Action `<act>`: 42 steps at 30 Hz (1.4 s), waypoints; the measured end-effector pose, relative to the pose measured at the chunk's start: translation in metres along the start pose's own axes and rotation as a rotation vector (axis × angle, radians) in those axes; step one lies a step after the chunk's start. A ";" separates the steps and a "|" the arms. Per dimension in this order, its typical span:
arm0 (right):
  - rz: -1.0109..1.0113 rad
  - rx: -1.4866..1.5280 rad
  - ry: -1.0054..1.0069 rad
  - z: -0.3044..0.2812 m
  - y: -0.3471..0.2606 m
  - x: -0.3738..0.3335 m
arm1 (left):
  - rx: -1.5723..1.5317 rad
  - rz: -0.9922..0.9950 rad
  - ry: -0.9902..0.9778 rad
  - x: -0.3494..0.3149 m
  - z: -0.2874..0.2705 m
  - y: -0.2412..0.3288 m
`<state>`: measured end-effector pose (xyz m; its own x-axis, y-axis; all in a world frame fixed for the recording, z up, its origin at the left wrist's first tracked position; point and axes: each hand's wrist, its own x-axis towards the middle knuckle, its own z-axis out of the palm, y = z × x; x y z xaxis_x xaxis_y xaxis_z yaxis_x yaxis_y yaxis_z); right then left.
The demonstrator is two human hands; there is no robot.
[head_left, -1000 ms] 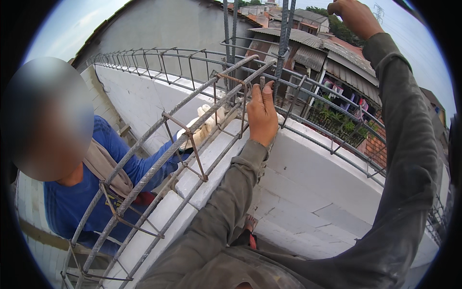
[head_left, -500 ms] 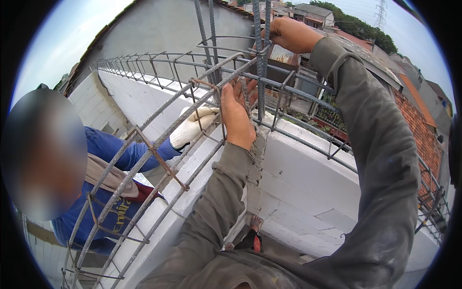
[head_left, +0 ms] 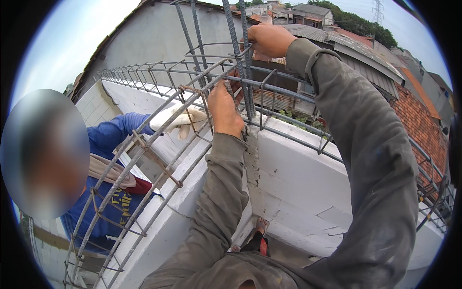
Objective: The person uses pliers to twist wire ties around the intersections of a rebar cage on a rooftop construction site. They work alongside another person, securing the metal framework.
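Note:
My right hand (head_left: 270, 40) is closed at the upright rebars (head_left: 246, 62), its fingertips curled against the nearer bar where a stirrup (head_left: 231, 56) crosses. Lower down, my left hand (head_left: 225, 110) has its fingers bent around a short piece of rebar (head_left: 230, 88) beside those uprights. Part of its fingers is hidden behind the steel. The uprights rise from the corner where two horizontal rebar cages (head_left: 166, 123) meet over white block walls (head_left: 303, 168). Any tie wire at my fingertips is too small to make out.
At left, a co-worker in a blue shirt (head_left: 103, 212) stands behind the cage, a white-gloved hand (head_left: 179, 118) reaching toward the corner. A rough mortar joint (head_left: 252, 168) runs down the wall's corner. Metal roofs (head_left: 370, 58) and a brick-red tiled roof (head_left: 418, 125) lie beyond.
Both my hands and the uprights now appear further left, with the uprights leaning more. My left fingers have curled in from being stretched. The co-worker's gloved hand has shifted left.

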<state>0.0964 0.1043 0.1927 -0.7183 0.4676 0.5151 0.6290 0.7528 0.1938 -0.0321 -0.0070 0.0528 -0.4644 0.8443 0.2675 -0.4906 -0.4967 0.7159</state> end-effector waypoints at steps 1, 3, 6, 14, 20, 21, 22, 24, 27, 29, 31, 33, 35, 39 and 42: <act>0.003 0.011 0.006 0.002 0.000 -0.001 | 0.012 0.001 0.020 -0.002 0.002 -0.001; -0.027 -0.005 0.053 0.005 0.000 -0.002 | 0.029 0.003 0.032 -0.004 0.003 -0.002; -0.069 -0.073 0.144 0.007 0.000 -0.001 | 0.022 0.006 0.024 -0.005 0.000 -0.002; 0.077 -0.098 0.237 0.010 0.002 0.005 | -0.053 -0.034 0.003 -0.003 -0.008 -0.001; 0.007 -0.037 0.326 0.013 0.009 0.003 | -0.122 -0.032 0.047 -0.009 -0.003 -0.003; 0.030 -0.002 0.344 0.009 0.011 0.002 | -0.128 -0.033 0.045 -0.007 -0.003 -0.004; 0.061 -0.022 0.342 0.007 0.012 0.004 | -0.134 -0.032 0.062 -0.006 -0.003 -0.005; 0.127 -0.070 0.345 0.002 0.019 0.006 | -0.146 -0.032 0.085 -0.003 -0.002 -0.007; 0.037 -0.109 0.299 0.014 0.016 0.003 | 0.124 0.089 0.111 0.003 -0.002 -0.009; 0.084 -0.158 0.240 0.009 0.008 0.007 | 0.172 0.117 0.103 0.011 -0.009 -0.009; 0.008 -0.094 0.363 0.010 0.016 0.009 | 0.129 0.113 0.083 0.015 -0.010 -0.008; -0.021 -0.057 0.403 0.003 0.026 0.011 | -0.004 0.078 0.054 0.013 -0.008 -0.012; -0.001 -0.050 0.355 -0.011 0.036 0.014 | -0.045 0.091 0.039 0.014 -0.010 -0.016; -0.032 -0.014 0.214 -0.003 0.020 0.008 | -0.104 0.076 0.023 0.018 -0.014 -0.020; -0.171 0.039 0.156 0.027 0.032 0.017 | -0.088 0.074 0.030 0.025 -0.012 -0.029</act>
<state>0.0965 0.1485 0.1852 -0.7569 0.2564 0.6012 0.4879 0.8337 0.2587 -0.0385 0.0262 0.0310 -0.5229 0.7990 0.2971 -0.5164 -0.5742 0.6353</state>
